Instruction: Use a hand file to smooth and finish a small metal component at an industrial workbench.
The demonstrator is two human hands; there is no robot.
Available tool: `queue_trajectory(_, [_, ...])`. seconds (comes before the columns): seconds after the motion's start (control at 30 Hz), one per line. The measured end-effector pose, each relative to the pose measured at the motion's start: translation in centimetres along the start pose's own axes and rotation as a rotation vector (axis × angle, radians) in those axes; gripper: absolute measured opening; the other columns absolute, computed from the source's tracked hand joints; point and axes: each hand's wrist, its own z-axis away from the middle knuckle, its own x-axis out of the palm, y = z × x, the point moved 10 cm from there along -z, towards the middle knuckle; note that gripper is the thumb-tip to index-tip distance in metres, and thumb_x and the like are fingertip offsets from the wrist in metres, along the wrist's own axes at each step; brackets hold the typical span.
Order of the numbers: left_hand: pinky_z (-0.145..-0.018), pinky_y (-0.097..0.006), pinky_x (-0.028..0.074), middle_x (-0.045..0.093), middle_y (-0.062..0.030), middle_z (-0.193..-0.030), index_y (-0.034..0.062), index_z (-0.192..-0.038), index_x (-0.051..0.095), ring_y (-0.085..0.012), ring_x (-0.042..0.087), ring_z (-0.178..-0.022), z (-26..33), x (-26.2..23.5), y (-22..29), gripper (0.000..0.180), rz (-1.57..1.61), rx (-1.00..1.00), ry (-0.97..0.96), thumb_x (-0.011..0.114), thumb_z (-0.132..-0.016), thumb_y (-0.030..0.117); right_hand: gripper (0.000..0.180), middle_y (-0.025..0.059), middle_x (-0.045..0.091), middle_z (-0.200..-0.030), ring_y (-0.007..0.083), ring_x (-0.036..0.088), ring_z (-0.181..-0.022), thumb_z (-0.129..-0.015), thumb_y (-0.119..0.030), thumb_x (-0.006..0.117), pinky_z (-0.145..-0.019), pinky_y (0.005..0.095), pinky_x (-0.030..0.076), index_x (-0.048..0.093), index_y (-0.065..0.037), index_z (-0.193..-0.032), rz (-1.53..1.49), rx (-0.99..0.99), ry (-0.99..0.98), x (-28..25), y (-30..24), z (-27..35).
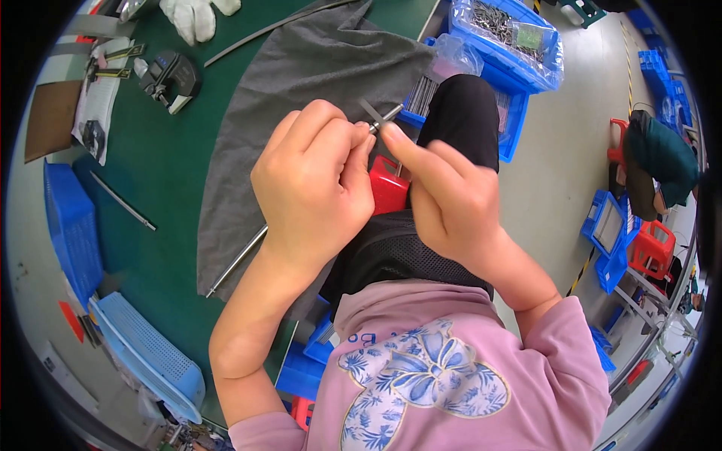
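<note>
My left hand (312,169) is closed, its thumb and fingers pinching a thin metal rod (390,113) near the rod's far end. A long shiny rod length (239,258) shows below my left wrist, roughly in line with it; my hand hides whether the two are one piece. My right hand (451,192), slightly blurred, is closed on a narrow flat grey metal strip, perhaps a small file (371,111). That strip crosses the rod at a slant, close to my left fingertips. Beneath my left hand, a grey cloth (252,143) covers part of the green table (143,259).
Blue bins (515,124) with metal parts stand beyond my knee, near a red stool (387,188). The table's left holds a caliper-like gauge (169,79), another rod (124,201), a white glove (192,16) and blue baskets (147,346). Another person (662,154) is far right.
</note>
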Motion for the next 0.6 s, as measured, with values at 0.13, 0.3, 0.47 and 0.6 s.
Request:
queue_trajectory(0.13, [-0.054, -0.034, 0.044, 0.055, -0.0054, -0.071, 0.0041, -0.070, 0.059, -0.0240, 0.055, -0.063, 0.1, -0.3, -0.1, 0.013, -0.007, -0.001, 0.019, 0.072, -0.068, -0.001, 0.050, 0.0090, 0.048, -0.063, 0.0216, 0.047, -0.046, -0.070, 0.013, 0.054, -0.044, 0.0300, 0.039, 0.064, 0.000, -0.117, 0.064, -0.014, -0.017, -0.1, -0.3, -0.1])
queue_trajectory(0.3, [-0.055, -0.033, 0.044, 0.055, -0.0052, -0.072, 0.0041, -0.071, 0.060, -0.0239, 0.055, -0.063, 0.3, -0.2, 0.0, 0.012, -0.027, -0.005, 0.011, 0.071, -0.068, -0.001, 0.054, 0.0068, 0.044, -0.059, 0.0171, 0.047, -0.046, -0.071, 0.014, 0.053, -0.045, 0.0268, 0.039, 0.062, -0.002, -0.122, -0.069, 0.037, 0.047, -2.3, 1.4, 2.9])
queue_trajectory(0.47, [-0.055, -0.032, 0.044, 0.055, -0.0059, -0.072, 0.0038, -0.074, 0.061, -0.0224, 0.055, -0.063, 0.2, -0.4, 0.0, 0.013, 0.010, -0.045, 0.033, 0.069, -0.067, -0.003, 0.021, -0.0015, 0.045, -0.060, 0.0047, 0.040, -0.053, -0.085, -0.002, 0.063, -0.048, 0.0222, 0.032, 0.063, 0.004, -0.106, -0.628, 0.488, 0.279, 0.4, 6.0, 1.5])
queue_trajectory(0.6, [-0.054, -0.032, 0.044, 0.055, -0.0059, -0.073, 0.0035, -0.075, 0.062, -0.0221, 0.055, -0.062, 0.5, -0.4, -0.4, 0.013, 0.036, -0.058, 0.037, 0.069, -0.067, -0.003, 0.025, -0.0057, 0.043, -0.055, 0.0013, 0.036, -0.055, -0.088, -0.018, 0.067, -0.046, 0.0218, 0.028, 0.061, 0.004, -0.077, -0.742, 0.758, 0.151, 3.2, 8.4, -0.3])
